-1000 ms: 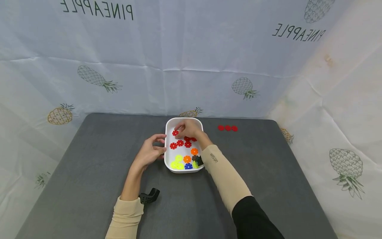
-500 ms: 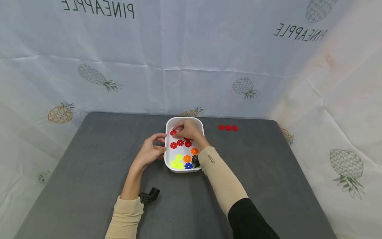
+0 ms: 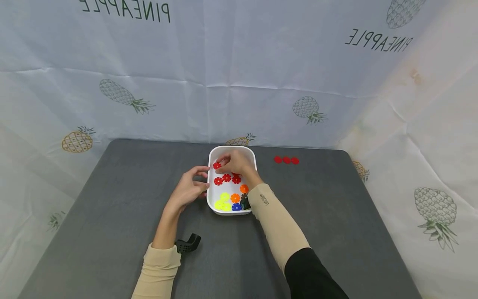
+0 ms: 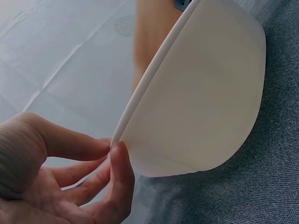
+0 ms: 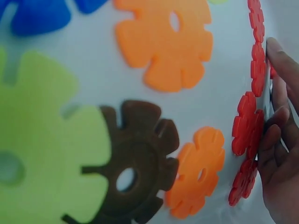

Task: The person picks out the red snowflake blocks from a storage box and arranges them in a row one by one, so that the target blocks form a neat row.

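Note:
A white plastic tray (image 3: 213, 207) stands on the grey table. My left hand (image 3: 188, 189) pinches its left rim; in the left wrist view, the thumb and a finger meet at the rim (image 4: 140, 88). Inside the far part of the tray is my right hand (image 3: 236, 162), thumb and fingers around a red notched disc (image 3: 217, 165) near the left wall. More red notched discs (image 3: 226, 177) lie just nearer, some partly hidden by the hand. Toward the near end are orange (image 3: 235, 198), yellow-green (image 3: 223, 206), blue (image 3: 236, 206) and dark brown (image 5: 140, 154) discs.
Three red discs (image 3: 286, 160) lie in a row on the table, right of the tray. A white cloth (image 3: 239, 50) printed with pineapples hangs behind the table and along its sides. A black wrist strap mount (image 3: 188, 243) sits on the left wrist.
From one second to half a second ago, my right hand shifts slightly left with the red notched disc, then stays nearly still. The left hand keeps its place at the rim.

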Demonstrator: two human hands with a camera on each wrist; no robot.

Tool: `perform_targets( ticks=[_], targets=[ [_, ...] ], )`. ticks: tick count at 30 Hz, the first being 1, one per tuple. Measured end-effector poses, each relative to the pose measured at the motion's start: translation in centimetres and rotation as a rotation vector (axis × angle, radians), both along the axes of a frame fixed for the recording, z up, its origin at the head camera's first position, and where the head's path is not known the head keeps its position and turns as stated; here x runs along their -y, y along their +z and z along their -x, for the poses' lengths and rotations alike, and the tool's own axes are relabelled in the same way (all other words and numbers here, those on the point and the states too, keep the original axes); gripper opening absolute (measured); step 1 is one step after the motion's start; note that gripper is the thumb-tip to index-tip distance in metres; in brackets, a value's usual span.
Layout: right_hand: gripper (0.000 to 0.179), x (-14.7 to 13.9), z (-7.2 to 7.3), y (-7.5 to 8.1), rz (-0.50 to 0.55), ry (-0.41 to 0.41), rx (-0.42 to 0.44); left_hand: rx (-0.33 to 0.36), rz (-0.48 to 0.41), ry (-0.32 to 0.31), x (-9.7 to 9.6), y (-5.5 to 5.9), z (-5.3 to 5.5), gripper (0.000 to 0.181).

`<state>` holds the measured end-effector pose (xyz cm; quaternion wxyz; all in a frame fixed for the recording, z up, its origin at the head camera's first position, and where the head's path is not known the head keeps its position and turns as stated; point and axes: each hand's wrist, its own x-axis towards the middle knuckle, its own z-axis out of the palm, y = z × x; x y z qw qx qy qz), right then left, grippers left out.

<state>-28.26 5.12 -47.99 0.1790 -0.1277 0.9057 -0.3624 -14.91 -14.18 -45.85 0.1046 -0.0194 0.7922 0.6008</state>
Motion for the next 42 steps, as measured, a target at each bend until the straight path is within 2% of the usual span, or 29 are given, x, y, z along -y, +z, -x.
perform_targets(
  ticks=[11, 16, 20, 26, 31, 35, 42],
  targets=[
    [0.026, 0.0, 0.1, 0.1, -0.02, 0.044, -0.013, -0.022, -0.012, -0.011, -0.1, 0.0, 0.1, 0.056],
    [0.028, -0.5, 0.4, 0.5, 0.017, 0.042, -0.007, -0.024, -0.019, -0.015, -0.2, 0.1, 0.2, 0.056],
    [0.028, -1.0, 0.6, 1.5, 0.083, 0.07, -0.035, -0.022, -0.019, -0.017, -0.1, 0.1, 0.3, 0.056],
    [0.031, -2.2, 1.2, 4.0, 0.174, 0.111, -0.097, -0.011, -0.01, -0.012, 0.0, 0.1, 0.2, 0.056],
    [0.033, -4.6, 1.9, 5.9, 0.235, 0.118, -0.155, -0.012, -0.007, -0.004, 0.0, 0.0, 0.1, 0.057],
    [0.034, -7.5, 2.4, 7.0, 0.244, 0.089, -0.189, -0.018, -0.003, 0.0, -0.1, -0.1, 0.0, 0.057],
    [0.036, -13.9, 3.1, 7.2, 0.171, -0.01, -0.188, -0.028, -0.011, -0.003, 0.0, -0.1, -0.2, 0.057]
  ],
)
